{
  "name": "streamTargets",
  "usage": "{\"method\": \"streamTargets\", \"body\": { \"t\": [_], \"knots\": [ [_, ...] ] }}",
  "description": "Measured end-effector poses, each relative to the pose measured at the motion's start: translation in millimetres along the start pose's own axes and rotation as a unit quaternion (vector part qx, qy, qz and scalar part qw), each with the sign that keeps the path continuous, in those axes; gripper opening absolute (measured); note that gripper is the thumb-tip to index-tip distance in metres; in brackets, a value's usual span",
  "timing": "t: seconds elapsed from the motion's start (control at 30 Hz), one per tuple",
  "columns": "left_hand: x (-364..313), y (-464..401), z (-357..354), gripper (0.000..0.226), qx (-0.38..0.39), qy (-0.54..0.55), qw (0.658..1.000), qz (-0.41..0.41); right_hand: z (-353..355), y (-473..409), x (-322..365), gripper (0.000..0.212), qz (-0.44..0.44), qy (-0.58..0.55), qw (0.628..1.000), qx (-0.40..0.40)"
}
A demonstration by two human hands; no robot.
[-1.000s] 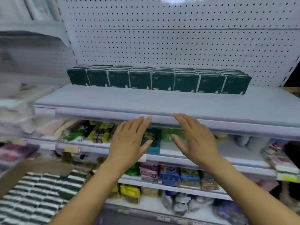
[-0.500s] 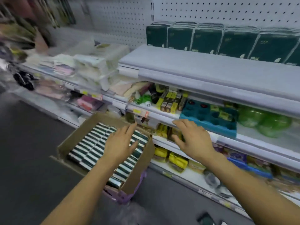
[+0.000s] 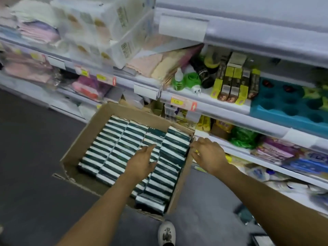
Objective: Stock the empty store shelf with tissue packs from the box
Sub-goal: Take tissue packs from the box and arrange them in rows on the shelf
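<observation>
A person's left hand (image 3: 142, 162), fingers straight and holding nothing, is reaching over tightly packed tissue packs (image 3: 124, 157) in a box (image 3: 79, 141). The right hand (image 3: 207, 155), loosely curled and apparently empty, is hovering at the box's edge. Pulling from so snug a row is likely risking dragged or dropped neighbours.

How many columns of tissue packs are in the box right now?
4 columns of tissue packs stand side by side in the cardboard box, running from its far wall toward the person. The left hand covers part of the third.

The head camera (the only view) looks steeply down, close over the box (image 3: 99, 132) beside the shelves (image 3: 221, 107).
</observation>
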State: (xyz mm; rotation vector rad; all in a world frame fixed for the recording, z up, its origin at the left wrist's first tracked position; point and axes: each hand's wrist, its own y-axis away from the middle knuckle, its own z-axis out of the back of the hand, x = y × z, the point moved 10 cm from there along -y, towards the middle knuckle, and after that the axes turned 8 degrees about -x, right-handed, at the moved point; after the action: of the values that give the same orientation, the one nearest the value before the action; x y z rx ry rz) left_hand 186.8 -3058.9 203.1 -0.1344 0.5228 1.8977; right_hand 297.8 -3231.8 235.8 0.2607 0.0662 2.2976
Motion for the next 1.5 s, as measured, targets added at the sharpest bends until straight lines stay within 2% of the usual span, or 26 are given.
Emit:
{"method": "streamTargets", "body": {
  "t": [0.2,0.33,0.47,0.57,0.67,0.8,0.93,1.03,1.13,1.2,1.37,1.5],
  "knots": [
    [-1.0,-59.1,-59.7,0.06,0.0,0.003,0.998,-0.057,-59.8,-47.2,0.4,0.03,0.006,-0.002,1.0,0.029],
    [8.9,-68.8,-75.3,0.05,-0.028,-0.008,0.998,-0.047,-82.6,-62.6,3.7,0.035,0.024,0.051,0.997,0.058],
    [10.7,-69.7,-76.7,0.038,-0.055,-0.019,0.996,-0.064,-92.3,-66.3,6.0,0.044,0.034,0.122,0.991,0.054],
    [7.8,-68.6,-79.8,0.038,-0.048,-0.005,0.996,-0.076,-96.7,-66.9,16.4,0.038,0.051,0.143,0.987,0.044],
    [10.1,-66.1,-77.0,0.042,-0.042,0.038,0.996,-0.074,-93.2,-68.2,17.2,0.03,0.016,0.116,0.993,0.036],
    [28.7,-63.5,-57.0,0.038,-0.018,0.15,0.988,-0.008,-66.0,-63.8,7.0,0.021,-0.033,0.044,0.998,0.007],
    [54.6,-49.3,-30.3,0.035,0.011,0.273,0.954,0.12,-24.9,-52.6,-2.6,0.011,-0.074,-0.085,0.993,-0.035],
    [59.7,-38.9,0.6,0.031,-0.02,0.339,0.928,0.156,-3.0,-40.8,-5.4,0.012,-0.112,-0.274,0.954,-0.04],
    [64.7,-23.8,37.4,0.019,-0.084,0.438,0.872,0.2,32.5,-28.2,2.3,0.018,-0.131,-0.385,0.912,-0.044],
    [64.1,-11.5,59.0,0.024,-0.114,0.483,0.844,0.204,58.6,-18.8,7.2,0.02,-0.144,-0.442,0.884,-0.046],
    [39.6,7.9,127.2,0.024,-0.154,0.532,0.819,0.148,125.5,4.6,21.9,0.017,-0.141,-0.562,0.814,-0.048],
    [4.9,18.5,187.2,0.022,-0.166,0.565,0.802,0.099,189.9,21.2,28.4,0.014,-0.11,-0.594,0.793,-0.079]
  ]
}}
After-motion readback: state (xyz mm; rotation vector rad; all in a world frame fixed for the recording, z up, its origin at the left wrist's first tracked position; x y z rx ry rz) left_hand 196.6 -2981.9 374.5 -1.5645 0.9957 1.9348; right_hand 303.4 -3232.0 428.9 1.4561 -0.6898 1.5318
